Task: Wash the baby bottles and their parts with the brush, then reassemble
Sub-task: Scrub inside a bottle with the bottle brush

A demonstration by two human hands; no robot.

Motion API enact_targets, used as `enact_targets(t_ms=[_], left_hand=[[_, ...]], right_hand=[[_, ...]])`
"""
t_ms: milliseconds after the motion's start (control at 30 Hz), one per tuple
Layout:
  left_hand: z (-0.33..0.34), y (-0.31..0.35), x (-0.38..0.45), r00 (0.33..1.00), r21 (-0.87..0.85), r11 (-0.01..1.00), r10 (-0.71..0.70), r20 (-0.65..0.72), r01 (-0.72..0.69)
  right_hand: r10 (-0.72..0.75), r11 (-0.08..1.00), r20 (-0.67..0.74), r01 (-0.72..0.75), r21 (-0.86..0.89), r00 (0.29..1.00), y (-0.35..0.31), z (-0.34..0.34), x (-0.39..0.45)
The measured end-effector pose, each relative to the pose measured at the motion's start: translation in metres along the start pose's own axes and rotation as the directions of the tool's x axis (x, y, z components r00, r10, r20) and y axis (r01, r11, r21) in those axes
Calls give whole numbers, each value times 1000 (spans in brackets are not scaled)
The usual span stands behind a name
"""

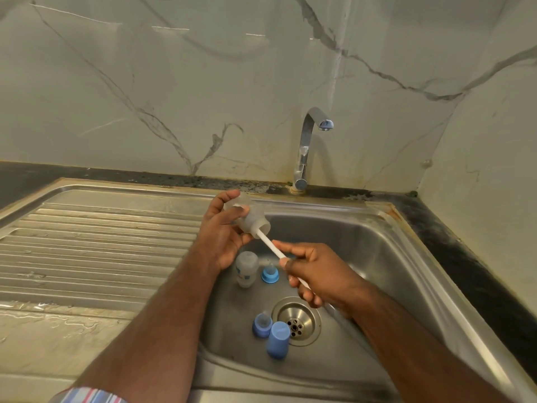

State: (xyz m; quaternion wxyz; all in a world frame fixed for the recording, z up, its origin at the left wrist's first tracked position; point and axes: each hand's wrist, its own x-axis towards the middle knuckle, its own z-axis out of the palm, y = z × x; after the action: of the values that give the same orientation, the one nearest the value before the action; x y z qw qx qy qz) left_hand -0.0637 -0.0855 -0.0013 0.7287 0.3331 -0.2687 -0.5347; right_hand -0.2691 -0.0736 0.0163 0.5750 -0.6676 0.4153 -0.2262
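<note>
Right hand [313, 274] is pinched around the white handle of the brush [273, 247], left hand [223, 228] is wrapped around a clear bottle [250, 216], and the two are held apart over the sink [377, 242], joined only by that handle running into the bottle's mouth. The brush head is inside, I think; the frosted plastic hides it.

Using the drain [296, 319] as the marker and working outward: just nearside of it stands a blue cap [278, 338], touching or nearly touching a blue ring with its teat [262, 324]. Beyond the drain, a second bottle [247, 269] sits upright with another ring and teat [270, 274] just beside it. Farther back, the tap [308, 149] is behind the drain, and no water is running.

Where could this slip? The bottle is tilted and held by fingertips and palm; a hard push of the brush could knock it loose into the basin, onto the parts below. A sharp pull could flick dirty water up. And those small pieces sit right by the drain, so a rush of tap water could send them rolling.
</note>
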Motion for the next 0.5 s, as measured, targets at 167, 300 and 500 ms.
enact_targets(t_ms=[167, 300, 500], left_hand=[[2, -2, -1, 1000, -1, 1000, -5, 1, 5], [-1, -2, 0, 999, -24, 1000, -18, 31, 19], [-4, -2, 2, 1000, -32, 999, -7, 17, 8]], right_hand=[[106, 890, 8, -98, 445, 994, -3, 10, -1], [28, 921, 69, -53, 386, 997, -6, 12, -3], [45, 993, -55, -39, 114, 997, -1, 7, -2]])
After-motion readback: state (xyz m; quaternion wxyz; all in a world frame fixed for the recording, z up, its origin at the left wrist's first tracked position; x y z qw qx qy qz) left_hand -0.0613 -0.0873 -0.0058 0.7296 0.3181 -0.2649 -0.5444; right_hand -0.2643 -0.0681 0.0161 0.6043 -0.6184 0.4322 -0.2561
